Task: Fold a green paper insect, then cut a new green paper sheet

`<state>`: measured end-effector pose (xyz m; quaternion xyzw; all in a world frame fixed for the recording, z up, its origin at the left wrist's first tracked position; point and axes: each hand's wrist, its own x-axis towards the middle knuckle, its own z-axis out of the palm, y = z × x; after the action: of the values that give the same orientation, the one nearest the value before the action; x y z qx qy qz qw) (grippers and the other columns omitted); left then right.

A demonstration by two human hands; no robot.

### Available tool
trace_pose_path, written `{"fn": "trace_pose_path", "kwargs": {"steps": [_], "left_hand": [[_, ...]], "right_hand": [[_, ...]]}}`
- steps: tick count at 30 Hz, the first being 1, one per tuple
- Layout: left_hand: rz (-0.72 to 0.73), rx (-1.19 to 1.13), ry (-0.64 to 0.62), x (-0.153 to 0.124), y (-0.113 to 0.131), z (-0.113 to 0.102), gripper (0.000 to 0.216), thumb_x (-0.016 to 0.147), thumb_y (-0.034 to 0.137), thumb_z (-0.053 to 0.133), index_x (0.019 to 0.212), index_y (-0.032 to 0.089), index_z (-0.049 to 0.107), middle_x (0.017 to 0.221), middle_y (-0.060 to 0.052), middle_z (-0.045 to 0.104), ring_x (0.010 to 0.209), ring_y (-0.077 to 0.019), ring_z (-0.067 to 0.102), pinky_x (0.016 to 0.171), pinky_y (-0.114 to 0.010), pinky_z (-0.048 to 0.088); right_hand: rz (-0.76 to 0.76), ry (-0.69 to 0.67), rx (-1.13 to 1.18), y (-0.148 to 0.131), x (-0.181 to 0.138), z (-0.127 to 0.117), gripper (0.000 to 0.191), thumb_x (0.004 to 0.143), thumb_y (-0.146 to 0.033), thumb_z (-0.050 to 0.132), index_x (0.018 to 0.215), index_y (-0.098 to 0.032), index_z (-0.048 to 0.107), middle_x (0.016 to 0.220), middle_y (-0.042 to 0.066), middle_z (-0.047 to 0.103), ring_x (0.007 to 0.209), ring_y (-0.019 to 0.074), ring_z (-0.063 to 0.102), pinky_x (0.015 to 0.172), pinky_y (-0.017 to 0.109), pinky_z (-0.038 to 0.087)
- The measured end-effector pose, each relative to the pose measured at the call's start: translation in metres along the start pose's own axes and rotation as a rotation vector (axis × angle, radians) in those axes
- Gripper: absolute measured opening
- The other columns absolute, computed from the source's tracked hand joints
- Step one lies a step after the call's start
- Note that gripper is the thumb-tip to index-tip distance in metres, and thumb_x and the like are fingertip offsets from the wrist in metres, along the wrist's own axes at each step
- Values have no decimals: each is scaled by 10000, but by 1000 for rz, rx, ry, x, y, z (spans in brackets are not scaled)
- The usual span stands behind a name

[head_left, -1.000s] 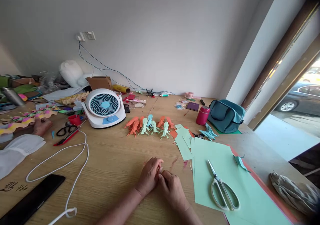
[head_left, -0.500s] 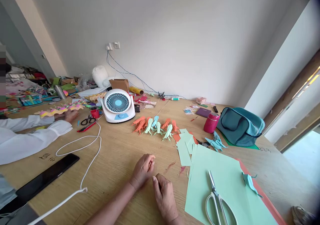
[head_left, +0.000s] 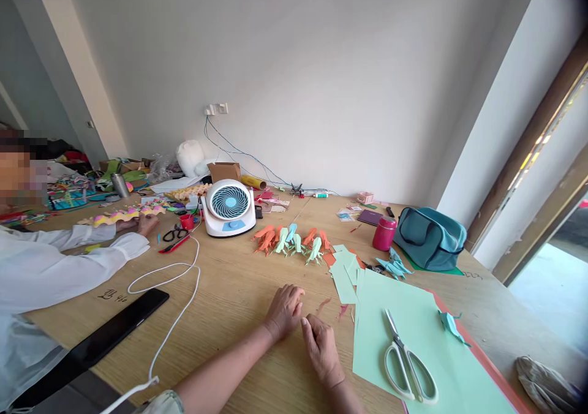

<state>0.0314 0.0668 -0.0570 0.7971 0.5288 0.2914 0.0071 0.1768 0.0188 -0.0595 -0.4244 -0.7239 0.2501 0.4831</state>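
My left hand (head_left: 285,308) rests on the wooden table with its fingers curled in, and nothing shows in it. Close beside it, my right hand (head_left: 320,348) lies as a loose fist, thumb on top, also with nothing visible in it. To the right are pale green paper sheets (head_left: 372,340), with white-handled scissors (head_left: 407,365) on top, blades slightly apart. Smaller green paper pieces (head_left: 343,282) lie just beyond my hands. Behind them stands a group of folded paper insects, orange (head_left: 265,240) and light green (head_left: 315,250). A blue folded paper figure (head_left: 452,327) sits on the sheets' right side.
A white fan (head_left: 229,209) stands at centre left. A white cable (head_left: 184,307) loops near a black phone (head_left: 124,316). At left, a co-worker's hand (head_left: 147,224) touches a scalloped yellow-pink strip (head_left: 124,215). A pink flask (head_left: 384,234) and teal bag (head_left: 432,239) stand at right.
The view has tilted up and turned left, so everything appears shifted right and more of the co-worker shows. Both my hands stay closed at about the same place on the table.
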Motion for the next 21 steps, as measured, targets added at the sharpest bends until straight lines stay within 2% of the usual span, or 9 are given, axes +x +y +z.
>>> {"fn": "trace_pose_path", "kwargs": {"steps": [6, 9, 17, 21], "left_hand": [[19, 36, -17, 0, 5, -3, 354, 772, 141, 554, 1119, 209, 529, 1120, -64, 604, 1041, -255, 514, 912, -430, 377], [32, 43, -41, 1, 5, -3, 379, 786, 156, 562, 1157, 211, 509, 1199, -77, 568, 1105, -256, 486, 969, -445, 344], [104, 39, -94, 1, 9, -10, 381, 806, 143, 558, 1174, 221, 500, 1236, -80, 553, 1138, -260, 465, 1012, -458, 306], [137, 39, -98, 1, 10, -11, 366, 822, 138, 545, 1173, 235, 505, 1220, -81, 556, 1137, -258, 467, 1015, -459, 304]], "right_hand": [[69, 194, -105, 7, 6, 0, 459, 970, -490, 334, 592, -233, 291, 541, -58, 296, 499, 105, 303, 484, 237, 258], [110, 262, -163, 11, 8, 0, 461, 968, -496, 318, 592, -229, 320, 527, -60, 311, 497, 107, 296, 492, 244, 244], [172, 324, -330, 14, 8, 0, 503, 959, -523, 310, 579, -210, 415, 516, -54, 391, 501, 109, 307, 514, 252, 254], [211, 322, -405, 19, 8, 2, 519, 982, -499, 309, 600, -196, 485, 520, -42, 460, 495, 111, 353, 515, 251, 303]]}}
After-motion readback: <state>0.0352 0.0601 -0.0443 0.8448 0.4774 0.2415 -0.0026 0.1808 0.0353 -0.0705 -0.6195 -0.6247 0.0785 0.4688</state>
